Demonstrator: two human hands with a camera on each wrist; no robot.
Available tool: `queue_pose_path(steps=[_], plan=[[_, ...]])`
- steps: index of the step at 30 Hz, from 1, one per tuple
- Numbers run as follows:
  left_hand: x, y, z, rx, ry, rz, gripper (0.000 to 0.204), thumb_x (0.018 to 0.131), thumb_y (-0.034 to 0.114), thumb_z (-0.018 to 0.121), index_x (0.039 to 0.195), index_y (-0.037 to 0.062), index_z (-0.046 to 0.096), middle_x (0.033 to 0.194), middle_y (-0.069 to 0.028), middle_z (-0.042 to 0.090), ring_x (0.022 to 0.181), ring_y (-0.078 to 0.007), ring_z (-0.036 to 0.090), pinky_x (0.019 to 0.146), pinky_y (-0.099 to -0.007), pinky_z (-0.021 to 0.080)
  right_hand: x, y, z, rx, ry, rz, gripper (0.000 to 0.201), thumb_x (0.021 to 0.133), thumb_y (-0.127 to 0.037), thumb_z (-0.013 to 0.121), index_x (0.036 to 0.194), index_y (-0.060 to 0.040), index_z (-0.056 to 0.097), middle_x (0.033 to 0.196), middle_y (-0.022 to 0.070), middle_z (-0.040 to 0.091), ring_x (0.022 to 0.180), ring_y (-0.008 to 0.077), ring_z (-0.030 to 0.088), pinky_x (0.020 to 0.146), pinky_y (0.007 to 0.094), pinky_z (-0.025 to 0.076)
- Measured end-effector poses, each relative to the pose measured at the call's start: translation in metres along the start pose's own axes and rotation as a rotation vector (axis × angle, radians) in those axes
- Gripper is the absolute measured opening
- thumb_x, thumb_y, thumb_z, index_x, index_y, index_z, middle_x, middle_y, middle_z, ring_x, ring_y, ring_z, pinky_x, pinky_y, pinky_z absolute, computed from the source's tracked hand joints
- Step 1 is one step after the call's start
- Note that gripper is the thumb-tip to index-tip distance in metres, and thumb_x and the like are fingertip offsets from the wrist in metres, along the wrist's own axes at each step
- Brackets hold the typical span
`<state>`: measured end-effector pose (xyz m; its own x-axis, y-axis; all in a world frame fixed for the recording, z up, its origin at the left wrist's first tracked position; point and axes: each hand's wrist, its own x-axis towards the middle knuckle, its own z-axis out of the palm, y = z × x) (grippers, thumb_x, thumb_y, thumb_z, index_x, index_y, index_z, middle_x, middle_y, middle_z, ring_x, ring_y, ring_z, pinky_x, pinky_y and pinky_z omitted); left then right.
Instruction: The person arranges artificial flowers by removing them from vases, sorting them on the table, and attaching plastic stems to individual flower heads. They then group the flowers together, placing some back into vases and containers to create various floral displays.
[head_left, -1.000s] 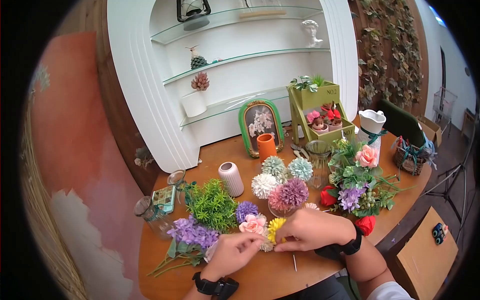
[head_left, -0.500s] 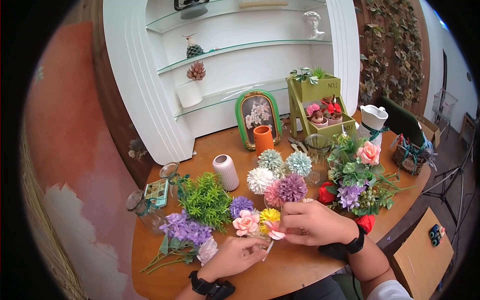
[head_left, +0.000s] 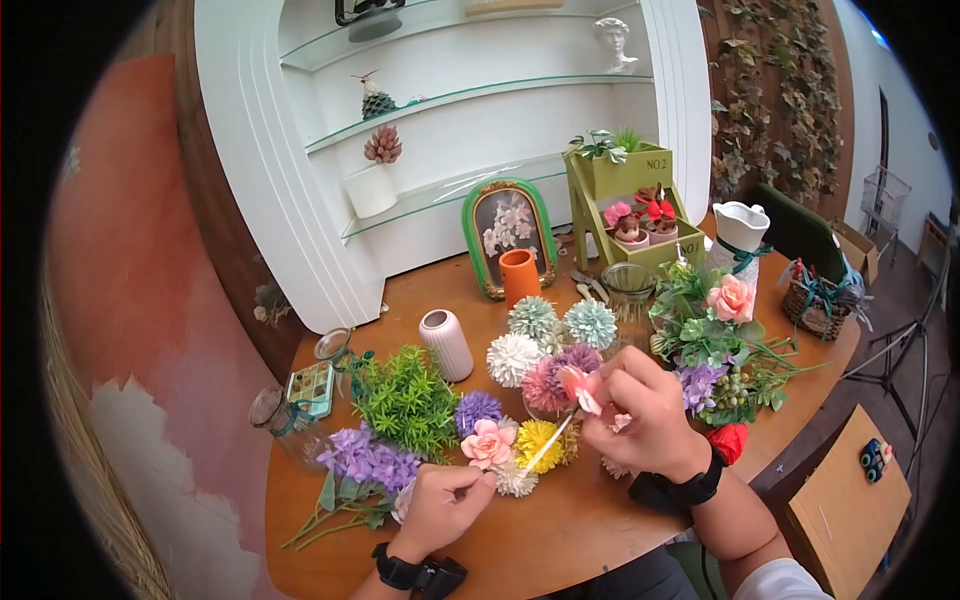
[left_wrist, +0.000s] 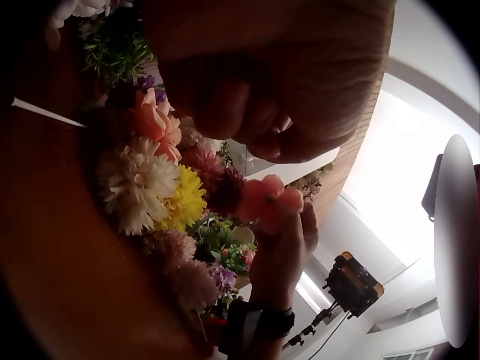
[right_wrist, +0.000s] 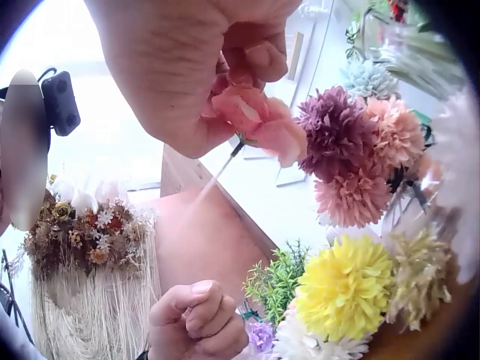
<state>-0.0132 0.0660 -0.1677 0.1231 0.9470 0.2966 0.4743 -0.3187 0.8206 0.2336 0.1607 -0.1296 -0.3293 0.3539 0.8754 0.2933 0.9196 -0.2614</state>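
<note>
My right hand (head_left: 640,415) pinches a pink artificial flower (head_left: 580,388) at its base, raised above the table. A thin white stem (head_left: 550,440) slants down from the flower toward the left. My left hand (head_left: 450,503) is lower, its fingers curled, and the right wrist view shows no stem in it. In front of the hands stand a yellow pompom flower (right_wrist: 345,285), a cream flower (left_wrist: 135,187), a pink rose (head_left: 488,444) and a purple-mauve pompom (right_wrist: 337,129). Purple blossoms (head_left: 370,455) and a green bushy sprig (head_left: 405,405) lie beyond my left hand.
Glass bottles (head_left: 275,415) stand at the left, near a pink ribbed vase (head_left: 446,347). An orange cup (head_left: 519,277) and a green-framed picture (head_left: 470,240) are behind. A mixed bouquet (head_left: 700,330) lies at the right, with a white pitcher (head_left: 738,240) beyond it.
The stem first showed between both hands. My right hand has since lifted up and away with the pink flower and stem, while my left hand stays low with curled fingers.
</note>
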Motion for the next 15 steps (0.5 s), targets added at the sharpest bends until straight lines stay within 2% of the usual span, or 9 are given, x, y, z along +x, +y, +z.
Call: queue_pose_path(steps=[3, 4, 5, 6, 8, 9, 11, 13, 15], plan=[[0.002, -0.002, 0.001, -0.026, 0.026, 0.040, 0.019, 0.091, 0.011, 0.060, 0.077, -0.0005, 0.059, 0.056, 0.0009, 0.051, 0.050, -0.0042, 0.044, 0.046, -0.0236, 0.033, 0.001, 0.000, -0.001, 0.015, -0.011, -0.025, 0.019, 0.064, 0.000, 0.067, 0.074, -0.0038, 0.051, 0.073, 0.0075, 0.045, 0.057, 0.0223, 0.053, 0.048, 0.0320, 0.045], [0.004, 0.000, 0.008, -0.210, 0.094, 0.011, 0.011, 0.092, 0.012, 0.059, 0.092, 0.0012, 0.059, 0.062, 0.0008, 0.055, 0.052, -0.0044, 0.047, 0.048, -0.0224, 0.035, 0.000, 0.000, 0.000, 0.014, -0.010, -0.025, 0.019, 0.064, 0.000, 0.067, 0.074, -0.0038, 0.051, 0.073, 0.0075, 0.045, 0.057, 0.0223, 0.053, 0.048, 0.0320, 0.045], [0.006, 0.001, 0.012, -0.393, 0.161, -0.020, 0.018, 0.094, 0.013, 0.057, 0.108, 0.0028, 0.060, 0.067, 0.0006, 0.058, 0.054, -0.0046, 0.049, 0.050, -0.0212, 0.037, -0.001, -0.002, 0.004, 0.045, -0.069, -0.068, 0.019, 0.065, -0.001, 0.067, 0.075, -0.0041, 0.051, 0.074, 0.0076, 0.046, 0.057, 0.0230, 0.053, 0.049, 0.0330, 0.045], [0.006, 0.002, 0.012, -0.392, 0.156, -0.018, 0.018, 0.094, 0.013, 0.057, 0.108, 0.0028, 0.060, 0.067, 0.0006, 0.058, 0.054, -0.0046, 0.049, 0.050, -0.0212, 0.037, -0.003, -0.004, 0.007, 0.074, -0.127, -0.110, 0.019, 0.066, -0.002, 0.068, 0.075, -0.0044, 0.052, 0.074, 0.0078, 0.046, 0.058, 0.0237, 0.054, 0.049, 0.0341, 0.046], [0.005, 0.005, 0.007, -0.425, -0.125, -0.133, 0.039, 0.097, 0.019, 0.054, 0.133, 0.0046, 0.045, 0.074, -0.0009, 0.060, 0.058, -0.0055, 0.050, 0.053, -0.0204, 0.039, -0.006, -0.006, 0.010, 0.044, -0.154, -0.147, 0.019, 0.068, -0.005, 0.069, 0.078, -0.0050, 0.053, 0.077, 0.0073, 0.048, 0.060, 0.0244, 0.055, 0.050, 0.0350, 0.047], [0.004, 0.003, 0.007, -0.424, -0.126, -0.133, 0.039, 0.097, 0.019, 0.054, 0.133, 0.0046, 0.045, 0.074, -0.0009, 0.060, 0.058, -0.0055, 0.050, 0.053, -0.0204, 0.039, -0.007, -0.006, 0.012, 0.046, -0.152, -0.168, 0.019, 0.069, -0.006, 0.069, 0.079, -0.0052, 0.053, 0.078, 0.0070, 0.049, 0.060, 0.0242, 0.056, 0.050, 0.0347, 0.047], [0.002, -0.004, 0.007, -0.367, -0.348, -0.170, 0.045, 0.099, 0.026, 0.052, 0.137, 0.0031, 0.043, 0.071, -0.0016, 0.059, 0.058, -0.0059, 0.050, 0.053, -0.0202, 0.039, -0.007, -0.006, 0.012, 0.045, -0.155, -0.182, 0.020, 0.070, -0.007, 0.070, 0.079, -0.0051, 0.053, 0.078, 0.0069, 0.049, 0.060, 0.0239, 0.055, 0.050, 0.0347, 0.047], [0.001, -0.001, 0.008, -0.422, -0.357, -0.215, 0.038, 0.101, 0.027, 0.048, 0.129, 0.0012, 0.050, 0.068, -0.0002, 0.055, 0.057, -0.0055, 0.047, 0.052, -0.0205, 0.037, -0.006, -0.006, 0.012, 0.044, -0.158, -0.196, 0.020, 0.070, -0.008, 0.070, 0.080, -0.0051, 0.053, 0.078, 0.0068, 0.049, 0.060, 0.0236, 0.055, 0.050, 0.0347, 0.047], [0.002, -0.002, 0.006, -0.435, -0.412, -0.163, 0.027, 0.102, 0.024, 0.046, 0.110, 0.0007, 0.059, 0.064, 0.0012, 0.050, 0.055, -0.0052, 0.043, 0.050, -0.0214, 0.035, -0.006, -0.005, 0.013, 0.028, -0.166, -0.229, 0.021, 0.070, -0.008, 0.071, 0.080, -0.0051, 0.053, 0.080, 0.0065, 0.051, 0.062, 0.0220, 0.057, 0.050, 0.0341, 0.048]])
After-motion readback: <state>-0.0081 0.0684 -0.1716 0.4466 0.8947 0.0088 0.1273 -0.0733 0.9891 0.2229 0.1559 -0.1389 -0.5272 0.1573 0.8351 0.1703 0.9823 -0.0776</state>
